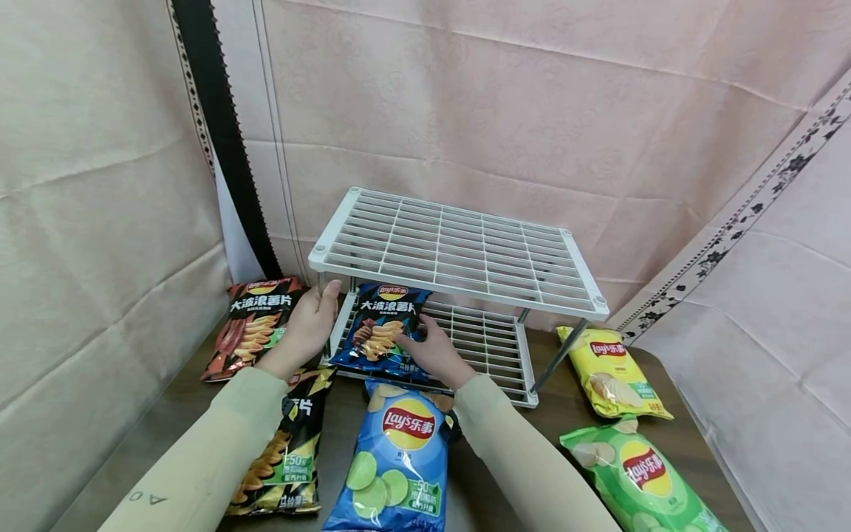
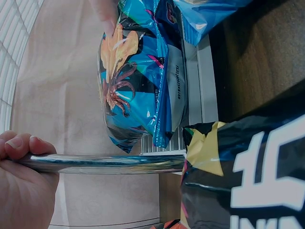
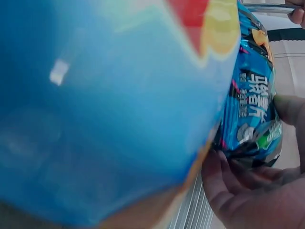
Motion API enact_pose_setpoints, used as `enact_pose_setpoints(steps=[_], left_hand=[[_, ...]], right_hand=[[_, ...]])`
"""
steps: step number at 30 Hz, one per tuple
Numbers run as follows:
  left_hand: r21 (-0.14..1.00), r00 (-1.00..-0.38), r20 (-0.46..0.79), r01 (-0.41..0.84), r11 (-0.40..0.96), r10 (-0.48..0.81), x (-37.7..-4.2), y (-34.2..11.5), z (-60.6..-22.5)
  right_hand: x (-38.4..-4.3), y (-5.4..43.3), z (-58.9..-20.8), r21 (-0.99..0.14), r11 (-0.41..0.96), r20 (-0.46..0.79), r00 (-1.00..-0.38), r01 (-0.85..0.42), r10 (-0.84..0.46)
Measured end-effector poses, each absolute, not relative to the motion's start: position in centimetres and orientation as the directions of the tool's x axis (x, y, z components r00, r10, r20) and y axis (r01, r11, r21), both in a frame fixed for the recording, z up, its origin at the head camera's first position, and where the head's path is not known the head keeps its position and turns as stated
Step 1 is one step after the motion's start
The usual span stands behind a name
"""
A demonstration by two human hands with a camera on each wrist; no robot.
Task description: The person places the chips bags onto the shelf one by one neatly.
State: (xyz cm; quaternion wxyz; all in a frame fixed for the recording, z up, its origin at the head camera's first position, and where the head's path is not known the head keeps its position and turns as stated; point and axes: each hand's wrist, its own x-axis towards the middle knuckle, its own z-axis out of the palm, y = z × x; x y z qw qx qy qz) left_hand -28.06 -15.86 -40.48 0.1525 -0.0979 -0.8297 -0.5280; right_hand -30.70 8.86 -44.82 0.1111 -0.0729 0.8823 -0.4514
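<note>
Two bare hands reach forward from pale green long sleeves, the forearms entering at the bottom of the head view and angling inward toward a white two-tier rack (image 1: 459,284). The left hand (image 1: 311,324) is raised, its fingers curled round a smooth, shiny, round metal post (image 2: 109,163) at the rack's near left corner. The right hand (image 1: 435,353), lower, grips the side of a dark blue chip bag (image 1: 384,329), the thumb on one face and the fingers on the other. That bag sits at the left end of the lower shelf (image 1: 527,362), its printed front toward the wearer; it is plump, glossy and crinkled, with a crimped seam. Both shelves are rectangular grids of narrow slats. Just in front lies a puffed light blue bag (image 1: 385,480), shiny and printed with lime slices. To its left are a black and gold bag (image 1: 286,458) and, beside the rack, a red and black bag (image 1: 249,332). On the right, a yellow bag (image 1: 612,369) lies behind a green bag (image 1: 648,473). The table (image 1: 470,491) is dark brown with a wood-like surface; creased pale pinkish cloth (image 1: 532,111) hangs behind.
</note>
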Motion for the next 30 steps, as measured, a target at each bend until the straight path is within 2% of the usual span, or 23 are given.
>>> enact_pose_setpoints(steps=[10,16,25,30], left_hand=[[0.84,-0.934,0.356,0.32,0.438,-0.001,-28.0,-15.9,-40.4],[0.839,-0.929,0.369,0.337,0.427,0.008,-27.9,-15.9,-40.4],[0.841,-0.929,0.369,0.333,0.427,-0.003,-28.0,-15.8,-40.5],[0.842,-0.932,0.363,0.327,0.428,-0.003,-28.0,-15.8,-40.5]], right_hand=[[-29.8,10.5,-44.3,-0.871,0.486,-0.089,-0.952,-0.069,-0.293],[-28.1,11.8,-43.3,-0.865,0.496,-0.049,-0.97,-0.079,-0.239],[-24.8,12.9,-42.7,-0.841,0.54,-0.057,-0.991,-0.017,-0.12],[-23.2,13.6,-43.1,-0.826,0.564,-0.059,-0.993,-0.006,-0.098]])
